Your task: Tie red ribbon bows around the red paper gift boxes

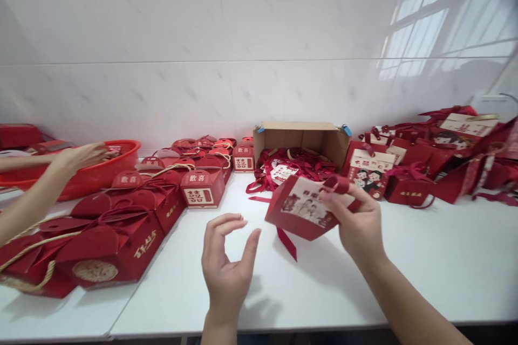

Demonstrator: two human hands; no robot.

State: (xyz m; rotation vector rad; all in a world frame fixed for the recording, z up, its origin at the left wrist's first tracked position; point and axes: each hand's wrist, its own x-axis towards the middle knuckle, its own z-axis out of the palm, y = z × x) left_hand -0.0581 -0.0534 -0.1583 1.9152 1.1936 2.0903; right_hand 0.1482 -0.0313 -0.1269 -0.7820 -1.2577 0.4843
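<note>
My right hand (360, 221) grips a small red gift box (289, 213) by its top, where a dark red ribbon loops up. A pale panel with a printed couple faces me, and a loose ribbon end (286, 244) hangs below. The box is tilted and held above the white table (307, 296). To its left, my left hand (229, 259) is raised with thumb and fingers curved apart, holding nothing. Behind the gift box, an open cardboard carton (299, 137) lies on its side with red ribbons and tags (283, 171) spilling out.
Rows of red boxes with rope handles (117, 242) line the left side. Another person's hand (87, 155) reaches into an orange-red basin (127, 159) at far left. More red boxes (408, 188) and bags crowd the right. A tiled wall (194, 91) stands behind.
</note>
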